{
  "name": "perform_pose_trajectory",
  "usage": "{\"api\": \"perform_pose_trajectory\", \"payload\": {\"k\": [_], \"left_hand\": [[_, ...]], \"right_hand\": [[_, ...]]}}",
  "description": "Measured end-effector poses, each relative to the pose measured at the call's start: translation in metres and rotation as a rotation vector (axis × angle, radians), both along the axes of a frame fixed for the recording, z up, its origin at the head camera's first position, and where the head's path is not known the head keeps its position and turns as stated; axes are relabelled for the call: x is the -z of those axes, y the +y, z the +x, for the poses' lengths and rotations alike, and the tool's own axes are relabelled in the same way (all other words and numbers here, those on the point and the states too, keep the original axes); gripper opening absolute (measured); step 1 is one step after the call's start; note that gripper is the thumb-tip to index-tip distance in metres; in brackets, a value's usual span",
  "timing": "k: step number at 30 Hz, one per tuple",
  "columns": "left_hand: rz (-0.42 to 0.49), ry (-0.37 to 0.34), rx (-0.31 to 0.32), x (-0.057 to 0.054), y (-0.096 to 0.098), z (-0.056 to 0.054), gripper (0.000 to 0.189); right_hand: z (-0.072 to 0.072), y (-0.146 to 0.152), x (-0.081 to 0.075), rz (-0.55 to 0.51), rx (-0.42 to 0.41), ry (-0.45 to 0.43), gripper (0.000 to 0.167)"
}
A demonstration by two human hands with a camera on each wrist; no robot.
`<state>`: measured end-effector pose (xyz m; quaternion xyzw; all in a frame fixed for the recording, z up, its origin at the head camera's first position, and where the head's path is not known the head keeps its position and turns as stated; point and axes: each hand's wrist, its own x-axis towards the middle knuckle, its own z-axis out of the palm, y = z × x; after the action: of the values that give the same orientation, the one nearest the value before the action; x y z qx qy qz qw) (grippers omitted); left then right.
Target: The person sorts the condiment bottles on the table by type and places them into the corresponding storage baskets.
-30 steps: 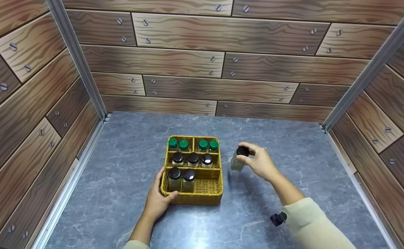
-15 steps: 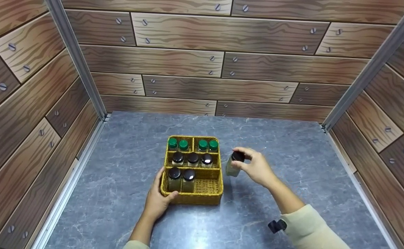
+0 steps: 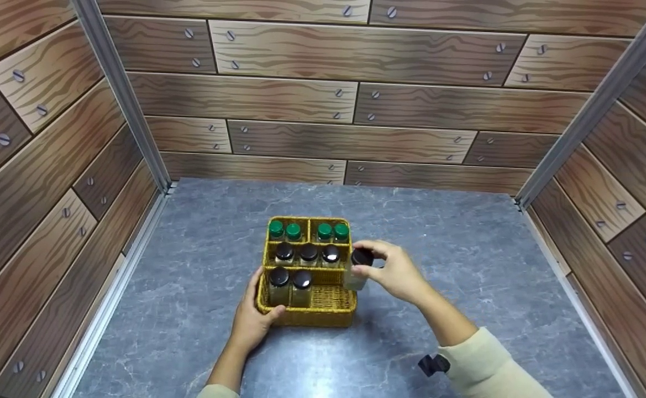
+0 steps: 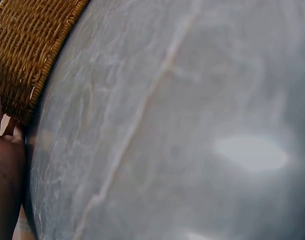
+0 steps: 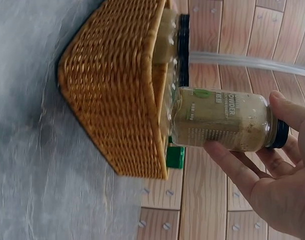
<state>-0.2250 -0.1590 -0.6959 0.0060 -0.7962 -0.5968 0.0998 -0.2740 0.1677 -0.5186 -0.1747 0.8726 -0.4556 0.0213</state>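
My right hand (image 3: 397, 273) grips a glass spice jar (image 5: 222, 120) by its black lid end; a label with "POWDER" and pale brown powder show in the right wrist view. The jar hangs at the right rim of a yellow-brown wicker basket (image 3: 323, 318). My left hand (image 3: 253, 318) holds the basket's near left corner, thumb over the front rim. In the basket's front compartment two black-lidded jars (image 3: 302, 287) stand at the left. Three smaller black-lidded jars (image 3: 309, 254) fill the middle row. Green-capped jars (image 3: 293, 232) stand in pairs in the two back compartments.
The basket stands on a grey marbled tabletop (image 3: 201, 249). Wood-patterned walls (image 3: 300, 99) with metal corner posts (image 3: 571, 110) close in the back and both sides. A black device (image 3: 434, 365) sits at my right sleeve cuff.
My right hand has carried the jar left and slightly nearer, from the tabletop's right side to the basket's right rim. The left hand and the basket have stayed in place.
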Motion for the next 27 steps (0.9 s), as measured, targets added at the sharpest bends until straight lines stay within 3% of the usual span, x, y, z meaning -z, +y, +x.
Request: {"api": "perform_pose_trajectory", "payload": {"k": [7,14,21,27], "left_hand": [[0.029,-0.001,0.009,0.000,0.000,0.000,0.111],[0.019,-0.005,0.006,0.000,0.000,0.000,0.110],[-0.009,-0.031,0.000,0.000,0.000,0.000,0.110],[0.006,-0.031,0.001,-0.002,0.001,0.000,0.111]], "right_hand": [[0.006,-0.016,0.008,-0.018,-0.065,-0.020,0.047],[0.010,-0.030,0.027,-0.016,-0.091,-0.040,0.048],[0.008,-0.039,0.046,0.003,-0.071,-0.058,0.045],[0.006,-0.045,0.054,0.055,-0.047,-0.026,0.043]]}}
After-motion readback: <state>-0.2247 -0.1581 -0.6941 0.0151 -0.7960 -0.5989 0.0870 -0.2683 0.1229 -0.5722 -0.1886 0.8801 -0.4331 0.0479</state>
